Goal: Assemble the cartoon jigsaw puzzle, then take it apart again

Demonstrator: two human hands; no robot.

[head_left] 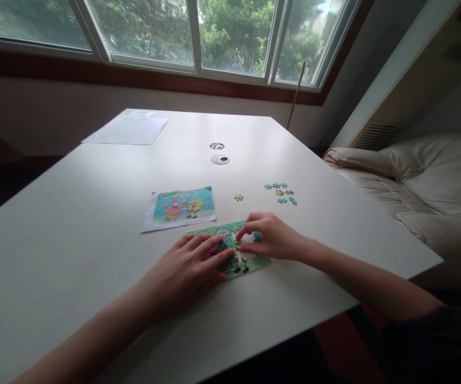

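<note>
A partly assembled jigsaw puzzle [260, 263] with cartoon figures lies near the front of the white table, a pale gap in its right half. My left hand [196, 261] rests flat across the puzzle's left side, fingers stretched out and covering part of the picture. From the right, my right hand [270, 234] reaches over the gap, with thumb and forefinger closed on a small yellowish puzzle piece [237, 244] at the gap's left edge. Behind the puzzle is a printed reference picture [184, 205] of the cartoon figures on white paper.
One loose puzzle piece [239, 198] lies beyond my right hand, and several loose pieces [282, 201] are grouped farther right. Two round flat items [220, 159] sit mid-table. White paper [128, 131] lies at the far left. A cream sofa [426, 181] stands right of the table.
</note>
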